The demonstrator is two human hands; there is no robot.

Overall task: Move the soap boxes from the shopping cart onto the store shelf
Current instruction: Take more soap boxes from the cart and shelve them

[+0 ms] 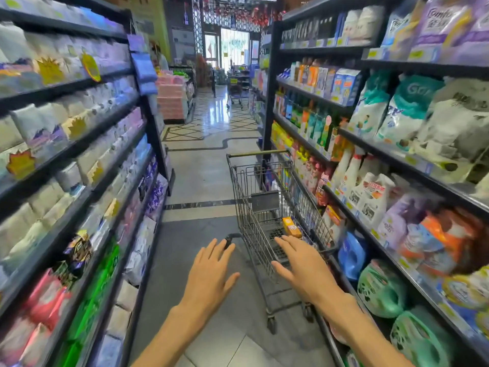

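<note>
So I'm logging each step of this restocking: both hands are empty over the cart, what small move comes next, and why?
Probably lower the right hand into the cart and close on the orange soap box. That hand hovers open just short of the box, nearer than the left hand, and the box lies in the basket, not yet shelved.

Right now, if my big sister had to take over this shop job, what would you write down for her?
Left hand: open, empty, held out near the grey wire shopping cart.
Right hand: open, empty, reaching over the cart's near end.
Things: one orange rectangular soap box lies in the cart basket; any others are too hidden to tell.
Done: no box is in hand yet; whether any were shelved cannot be told.
Left: lift the box out and put it on the black store shelf on the right.
</note>
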